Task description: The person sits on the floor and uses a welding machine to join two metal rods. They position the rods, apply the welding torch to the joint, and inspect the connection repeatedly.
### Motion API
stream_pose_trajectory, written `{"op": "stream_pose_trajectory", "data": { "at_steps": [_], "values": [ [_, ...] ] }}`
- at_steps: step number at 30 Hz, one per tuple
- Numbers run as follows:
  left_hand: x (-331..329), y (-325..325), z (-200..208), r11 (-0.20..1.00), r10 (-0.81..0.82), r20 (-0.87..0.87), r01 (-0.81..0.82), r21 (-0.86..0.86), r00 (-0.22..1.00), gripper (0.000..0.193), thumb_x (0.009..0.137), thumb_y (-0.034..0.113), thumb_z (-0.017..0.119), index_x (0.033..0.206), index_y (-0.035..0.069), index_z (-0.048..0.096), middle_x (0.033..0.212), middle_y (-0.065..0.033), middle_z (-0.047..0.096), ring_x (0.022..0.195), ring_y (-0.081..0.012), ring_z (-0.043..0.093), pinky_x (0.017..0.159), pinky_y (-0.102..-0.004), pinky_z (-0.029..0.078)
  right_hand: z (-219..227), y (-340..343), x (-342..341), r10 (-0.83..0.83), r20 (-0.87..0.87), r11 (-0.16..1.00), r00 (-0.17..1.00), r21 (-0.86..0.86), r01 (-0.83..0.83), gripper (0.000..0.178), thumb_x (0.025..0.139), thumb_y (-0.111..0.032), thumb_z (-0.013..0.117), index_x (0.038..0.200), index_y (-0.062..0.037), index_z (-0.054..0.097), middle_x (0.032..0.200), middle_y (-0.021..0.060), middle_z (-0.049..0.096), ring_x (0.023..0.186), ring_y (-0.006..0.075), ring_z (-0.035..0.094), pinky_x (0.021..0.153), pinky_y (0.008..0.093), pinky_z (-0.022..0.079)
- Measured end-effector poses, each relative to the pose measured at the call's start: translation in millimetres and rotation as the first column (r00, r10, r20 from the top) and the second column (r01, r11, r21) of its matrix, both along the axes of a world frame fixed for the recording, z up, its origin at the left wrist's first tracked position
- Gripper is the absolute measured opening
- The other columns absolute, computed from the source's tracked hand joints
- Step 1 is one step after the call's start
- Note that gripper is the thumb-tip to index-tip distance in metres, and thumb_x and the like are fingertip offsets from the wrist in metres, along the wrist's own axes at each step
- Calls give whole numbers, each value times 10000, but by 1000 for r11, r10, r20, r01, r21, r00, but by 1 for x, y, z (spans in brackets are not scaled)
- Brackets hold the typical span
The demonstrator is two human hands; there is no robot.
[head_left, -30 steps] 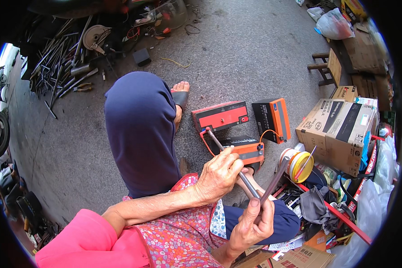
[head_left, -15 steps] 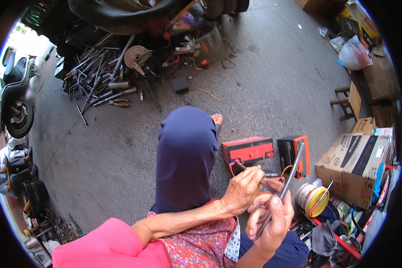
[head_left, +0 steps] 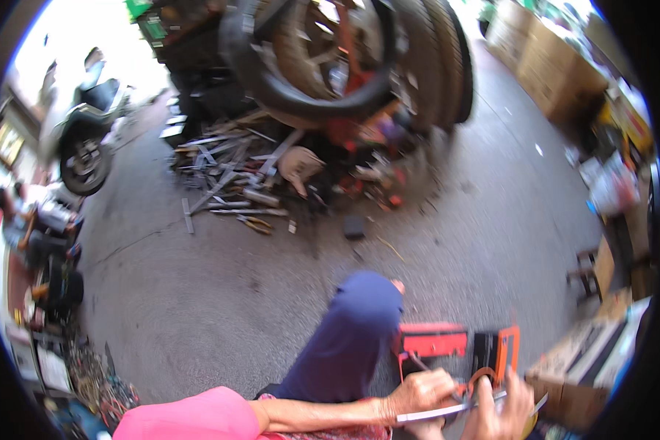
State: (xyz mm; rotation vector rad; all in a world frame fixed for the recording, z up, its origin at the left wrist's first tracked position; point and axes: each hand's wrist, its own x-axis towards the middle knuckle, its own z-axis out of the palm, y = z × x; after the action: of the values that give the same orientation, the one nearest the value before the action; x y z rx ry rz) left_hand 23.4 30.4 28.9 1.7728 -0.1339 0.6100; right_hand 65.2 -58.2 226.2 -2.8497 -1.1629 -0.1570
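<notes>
Low at the right, my left hand (head_left: 422, 392) is closed around a thin dark rod that points toward a red-topped battery (head_left: 436, 343). My right hand (head_left: 504, 412) is beside it, its fingers bent about a long grey metal rod (head_left: 433, 413) that slants across in front of both hands. Motion blurs the fingers and hides the exact grip. Just beyond the hands stands a black and orange battery (head_left: 509, 348), right of the red one. An orange cable (head_left: 482, 374) loops up near my right fingers.
A heap of metal tools (head_left: 227, 172) lies ahead under a black tyre (head_left: 315, 117). Pliers (head_left: 257, 224) and a small black block (head_left: 354, 227) lie on the grey floor. Cardboard boxes (head_left: 587, 367) and a wooden stool (head_left: 594, 271) stand right; a scooter (head_left: 88, 139) and seated people are left.
The view has tilted up, so hands and batteries sit lower in the picture. The grey rod has swung from steeply upright to nearly level. My right hand has turned with its fingers upward.
</notes>
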Motion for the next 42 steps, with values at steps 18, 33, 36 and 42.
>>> {"op": "stream_pose_trajectory", "data": {
  "at_steps": [18, 33, 36, 42],
  "values": [
    [5, 3, -5, 985, -98, 16, 95, 146, 995, 229, 720, 116, 716, 904, 59, 593, 796, -75, 585, 718, -273, 623, 618, -387, 515, -26, -108, -17, -724, 235, 640, 649, -122, 759, 566, 972, -291, 603, 1470, -70, 448, 1202, 230, 678, 969, 323, 713, 796, 391, 545],
    [6, 50, 27, 867, -346, -182, 388, 312, 920, 275, 791, -116, 658, 1053, -34, 673, 978, -165, 724, 854, -299, 736, 751, -373, 581, -217, -50, -83, -653, -587, 565, 478, 43, 824, 271, 930, -311, 639, 906, -45, 682, 815, 190, 715, 777, 385, 704, 697, 497, 541],
    [8, 45, 20, 878, -157, -21, 149, 454, 987, 196, 791, 18, 815, 947, -11, 699, 807, -107, 717, 672, -223, 697, 579, -288, 526, -237, -35, -88, -587, -634, 596, 503, 83, 799, 263, 932, -297, 639, 871, -42, 665, 790, 188, 706, 767, 386, 700, 681, 494, 541],
    [20, 29, 14, 919, -18, -174, 85, 385, 985, 191, 738, 98, 874, 736, 47, 690, 666, -32, 630, 609, -172, 563, 551, -315, 442, -272, -22, -74, -534, -628, 522, 566, 281, 805, 207, 923, -226, 642, 972, -33, 699, 832, 194, 706, 767, 376, 695, 691, 475, 537]
  ]
}}
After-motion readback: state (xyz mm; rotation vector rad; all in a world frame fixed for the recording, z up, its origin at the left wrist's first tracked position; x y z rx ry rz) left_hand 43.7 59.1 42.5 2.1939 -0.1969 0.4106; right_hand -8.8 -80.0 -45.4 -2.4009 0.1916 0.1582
